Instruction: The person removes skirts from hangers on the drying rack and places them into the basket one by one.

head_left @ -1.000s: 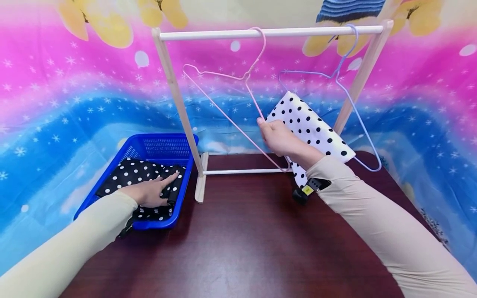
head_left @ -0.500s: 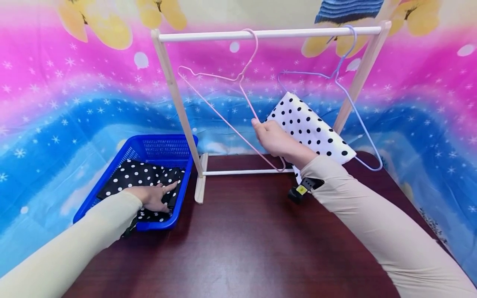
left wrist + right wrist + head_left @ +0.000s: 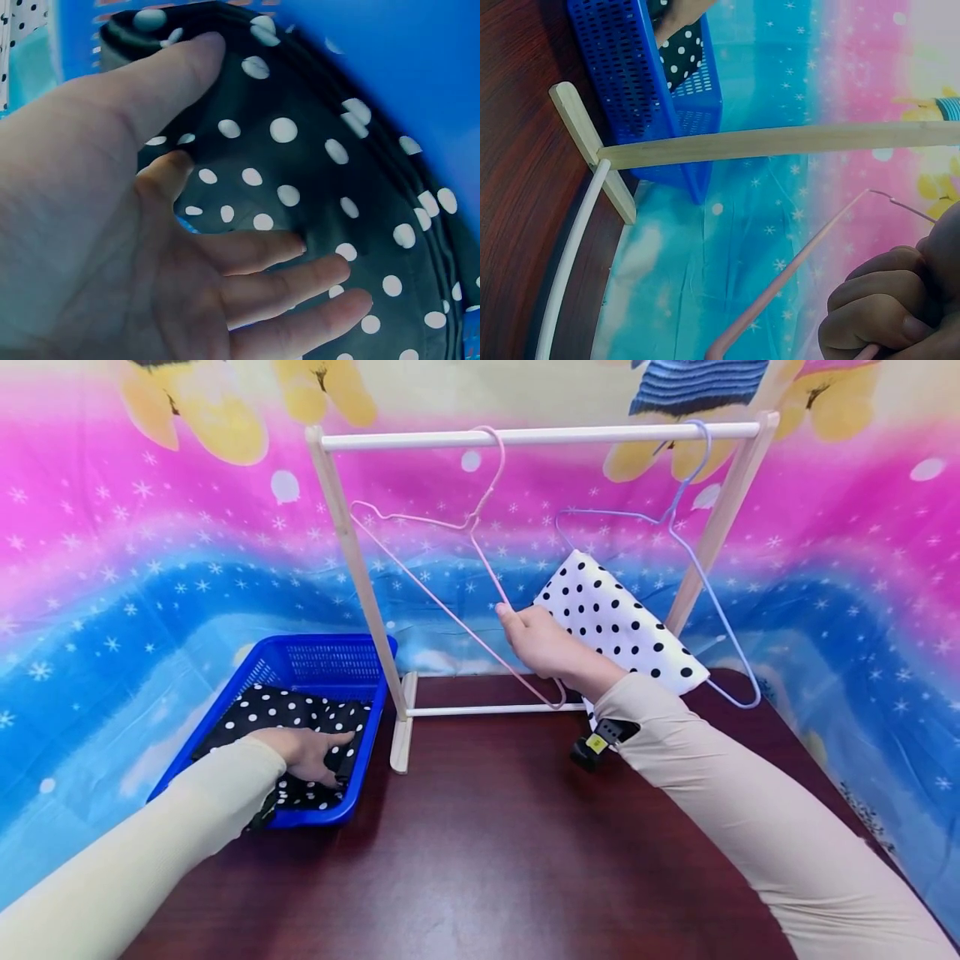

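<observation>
The pink hanger is gripped by the right hand. In the blue basket, spotted black cloth is touched by the left hand, its fingers spread.

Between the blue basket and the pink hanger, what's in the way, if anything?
A wooden post rises between the blue basket and the pink hanger; the head and right wrist views both show it.
</observation>
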Available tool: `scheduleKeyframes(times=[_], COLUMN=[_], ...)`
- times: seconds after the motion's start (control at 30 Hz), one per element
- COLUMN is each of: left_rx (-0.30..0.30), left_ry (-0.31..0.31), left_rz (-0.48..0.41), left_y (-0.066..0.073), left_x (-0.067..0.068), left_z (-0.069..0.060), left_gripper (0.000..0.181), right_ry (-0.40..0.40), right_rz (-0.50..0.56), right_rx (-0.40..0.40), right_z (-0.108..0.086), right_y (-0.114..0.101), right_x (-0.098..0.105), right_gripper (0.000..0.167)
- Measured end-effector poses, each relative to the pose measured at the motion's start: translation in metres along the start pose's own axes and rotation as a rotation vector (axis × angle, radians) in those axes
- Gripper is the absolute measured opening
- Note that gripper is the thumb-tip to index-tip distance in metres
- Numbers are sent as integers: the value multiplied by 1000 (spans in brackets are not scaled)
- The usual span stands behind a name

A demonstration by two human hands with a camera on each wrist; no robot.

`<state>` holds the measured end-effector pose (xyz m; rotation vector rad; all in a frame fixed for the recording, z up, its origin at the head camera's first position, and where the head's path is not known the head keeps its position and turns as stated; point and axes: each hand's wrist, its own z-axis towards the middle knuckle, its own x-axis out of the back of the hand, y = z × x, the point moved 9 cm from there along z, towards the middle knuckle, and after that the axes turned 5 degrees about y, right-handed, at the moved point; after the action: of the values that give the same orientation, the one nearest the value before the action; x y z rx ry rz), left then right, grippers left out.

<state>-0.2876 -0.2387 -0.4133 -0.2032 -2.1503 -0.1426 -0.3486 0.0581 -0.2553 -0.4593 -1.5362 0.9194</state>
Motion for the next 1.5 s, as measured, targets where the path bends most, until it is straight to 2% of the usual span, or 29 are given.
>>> scheduleKeyframes(times=[0.3,0.6,1.17,1.5], left_rx=[53,37,31,19], left_ry=[-25,-33,-27,-31], left_rz=[-11,16,16,32], left_y=[1,2,4,7], left_x=[2,0,1,2], left_z=[0,3,-1,1], left_gripper=[86,85,82,83], right_ry=[13,-9,5,3], right_rz=[-53,-53,-62,-91], right_rx=[34,6,36,88], right_z=[1,2,7,7], right_y=[-7,-10,-25,-36], right_x=[-2,-9,-22,-28], right_gripper=[61,62,58,59])
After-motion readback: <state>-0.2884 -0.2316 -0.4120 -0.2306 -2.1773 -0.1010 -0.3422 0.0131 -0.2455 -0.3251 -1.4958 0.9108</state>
